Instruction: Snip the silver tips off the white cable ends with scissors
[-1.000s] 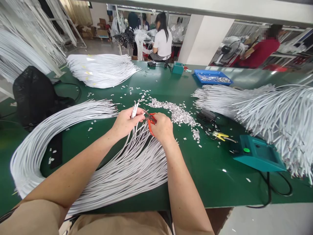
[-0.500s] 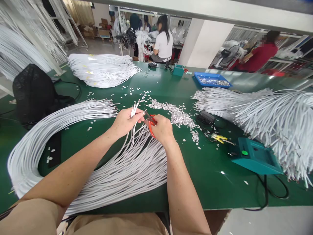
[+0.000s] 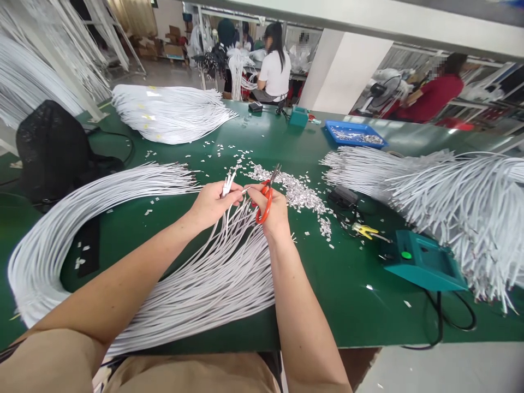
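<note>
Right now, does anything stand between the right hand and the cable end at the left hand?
Nothing visible: the right hand is at the cable end beside the left hand, and the cutters point away.

white cables (image 3: 213, 289): curved bundle, some ends raised | orange-handled cutters (image 3: 268, 192): tips pointing forward

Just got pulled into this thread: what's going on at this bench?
The person's left hand grips several white cable ends. The right hand holds red-handled cutters with the blades pointing away from the person, while its fingertips are at one cable end. The long white cables fan out beneath the hands. A heap of small pale pieces lies just beyond, on the green bench.
</note>
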The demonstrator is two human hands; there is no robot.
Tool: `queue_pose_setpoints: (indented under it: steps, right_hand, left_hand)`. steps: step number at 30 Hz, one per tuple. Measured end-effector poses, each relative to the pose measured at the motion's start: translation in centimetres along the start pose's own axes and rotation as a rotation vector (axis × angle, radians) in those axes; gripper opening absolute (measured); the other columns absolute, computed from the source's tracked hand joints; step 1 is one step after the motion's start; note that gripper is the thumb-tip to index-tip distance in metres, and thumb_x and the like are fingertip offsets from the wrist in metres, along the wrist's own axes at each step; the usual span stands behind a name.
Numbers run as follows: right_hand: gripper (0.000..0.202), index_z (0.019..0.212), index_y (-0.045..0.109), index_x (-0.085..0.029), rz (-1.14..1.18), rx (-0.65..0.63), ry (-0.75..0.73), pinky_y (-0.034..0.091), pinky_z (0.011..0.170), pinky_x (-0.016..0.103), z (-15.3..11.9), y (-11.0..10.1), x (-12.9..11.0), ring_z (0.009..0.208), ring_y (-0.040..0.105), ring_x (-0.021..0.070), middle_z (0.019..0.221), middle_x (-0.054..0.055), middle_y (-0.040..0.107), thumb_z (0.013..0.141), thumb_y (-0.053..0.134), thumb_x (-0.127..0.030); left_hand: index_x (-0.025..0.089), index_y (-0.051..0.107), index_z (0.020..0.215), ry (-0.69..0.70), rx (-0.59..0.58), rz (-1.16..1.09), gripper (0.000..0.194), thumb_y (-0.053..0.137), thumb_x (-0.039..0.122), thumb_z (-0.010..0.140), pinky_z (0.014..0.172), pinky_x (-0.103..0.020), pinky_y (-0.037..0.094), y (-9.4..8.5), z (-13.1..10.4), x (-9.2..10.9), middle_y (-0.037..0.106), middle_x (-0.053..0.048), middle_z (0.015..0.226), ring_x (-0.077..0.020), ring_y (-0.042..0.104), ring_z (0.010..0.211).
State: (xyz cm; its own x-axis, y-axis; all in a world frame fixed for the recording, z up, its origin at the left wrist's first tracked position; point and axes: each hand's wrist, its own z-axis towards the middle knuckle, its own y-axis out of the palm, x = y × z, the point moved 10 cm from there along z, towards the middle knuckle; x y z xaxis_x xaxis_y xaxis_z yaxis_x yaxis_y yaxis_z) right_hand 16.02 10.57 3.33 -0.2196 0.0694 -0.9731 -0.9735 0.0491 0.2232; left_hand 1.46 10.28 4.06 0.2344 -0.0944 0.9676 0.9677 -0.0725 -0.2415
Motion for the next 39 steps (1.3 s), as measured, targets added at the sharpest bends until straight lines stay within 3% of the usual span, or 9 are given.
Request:
queue_pose_setpoints:
  steps: [5, 12, 17, 21, 24, 26, 29, 32, 39]
  right_hand:
    - [0.018, 0.06, 0.069, -0.019, 0.098, -0.064, 0.078, 0.035, 0.056, 0.025, 0.2, 0.6, 1.1, 0.055, 0.041, 0.0091, 0.054, -0.005, 0.049, 0.065, 0.077, -0.034]
    - [0.027, 0.066, 0.07, -0.019, -0.03, 0.007, -0.022, 0.044, 0.065, 0.028, -0.2, 0.1, -0.6, 0.062, 0.052, 0.0122, 0.062, -0.001, 0.059, 0.069, 0.074, -0.046]
    - [0.03, 0.076, 0.073, -0.018, -0.116, 0.0, -0.015, 0.046, 0.068, 0.029, 0.0, 0.2, 0.0, 0.067, 0.057, 0.0139, 0.077, 0.003, 0.07, 0.068, 0.072, -0.047]
    - [0.032, 0.073, 0.072, -0.016, -0.242, 0.147, -0.023, 0.045, 0.066, 0.028, 0.6, -2.1, 0.4, 0.066, 0.055, 0.0145, 0.069, 0.002, 0.066, 0.072, 0.067, -0.047]
    - [0.026, 0.083, 0.071, -0.016, -0.355, 0.306, -0.143, 0.045, 0.071, 0.029, 0.3, -4.0, -1.1, 0.071, 0.056, 0.015, 0.078, 0.003, 0.066, 0.076, 0.063, -0.039]
    - [0.022, 0.088, 0.071, -0.018, -0.344, 0.353, -0.249, 0.046, 0.075, 0.029, -0.2, -4.3, -2.4, 0.075, 0.057, 0.0147, 0.085, 0.003, 0.066, 0.078, 0.061, -0.035]
    - [0.018, 0.082, 0.071, -0.019, -0.283, 0.275, -0.312, 0.047, 0.078, 0.029, -0.7, -3.1, -3.4, 0.078, 0.059, 0.0147, 0.085, 0.003, 0.067, 0.079, 0.061, -0.034]
    - [0.016, 0.081, 0.073, -0.021, -0.267, 0.137, -0.253, 0.048, 0.077, 0.029, -0.6, -1.2, -2.8, 0.079, 0.061, 0.0153, 0.084, 0.002, 0.068, 0.077, 0.063, -0.032]
    - [0.019, 0.074, 0.075, -0.019, -0.129, -0.062, -0.114, 0.049, 0.073, 0.029, -0.2, 0.4, -1.5, 0.07, 0.059, 0.0136, 0.076, 0.001, 0.069, 0.07, 0.072, -0.037]
  left_hand:
    - [0.015, 0.056, 0.113, -0.091, -0.146, -0.349, 0.043, 0.071, 0.031, 0.076, 0.058, -0.026, 0.039, 1.4, 0.0, -0.6, 0.066, 0.0, 0.07, -0.0119, 0.057, 0.061]
    - [0.019, 0.06, 0.108, -0.049, 0.011, -0.184, 0.049, 0.081, 0.031, 0.065, 0.072, -0.03, 0.045, -0.4, 0.4, -0.8, 0.064, 0.003, 0.072, -0.0132, 0.059, 0.069]
    - [0.018, 0.06, 0.106, -0.038, -0.028, -0.227, 0.04, 0.075, 0.029, 0.071, 0.068, -0.03, 0.046, 0.1, 0.4, -0.8, 0.067, 0.0, 0.073, -0.0154, 0.064, 0.068]
    - [0.017, 0.062, 0.11, -0.054, -0.089, -0.281, 0.039, 0.072, 0.035, 0.077, 0.072, -0.031, 0.05, 0.6, 0.2, -0.8, 0.072, -0.005, 0.085, -0.0181, 0.067, 0.08]
    - [0.019, 0.068, 0.107, -0.063, -0.136, -0.278, 0.037, 0.072, 0.04, 0.077, 0.084, -0.035, 0.053, 0.8, 0.1, -0.9, 0.07, -0.009, 0.112, -0.022, 0.065, 0.102]
    - [0.021, 0.071, 0.106, -0.078, -0.145, -0.188, 0.034, 0.07, 0.041, 0.078, 0.089, -0.037, 0.052, 0.8, 0.1, -1.3, 0.069, -0.008, 0.116, -0.0211, 0.064, 0.101]
    - [0.02, 0.071, 0.109, -0.074, -0.095, -0.069, 0.038, 0.073, 0.039, 0.075, 0.089, -0.038, 0.049, 0.3, 0.3, -1.5, 0.072, -0.005, 0.098, -0.0173, 0.064, 0.083]
    - [0.019, 0.07, 0.108, -0.044, -0.026, -0.092, 0.045, 0.079, 0.035, 0.067, 0.083, -0.035, 0.049, -0.2, 0.4, -1.3, 0.07, -0.001, 0.084, -0.0166, 0.063, 0.076]
    - [0.017, 0.068, 0.088, 0.007, -0.069, -0.13, 0.028, 0.075, 0.039, 0.072, 0.081, -0.033, 0.048, 0.6, 0.2, -0.7, 0.07, -0.003, 0.082, -0.0183, 0.065, 0.08]
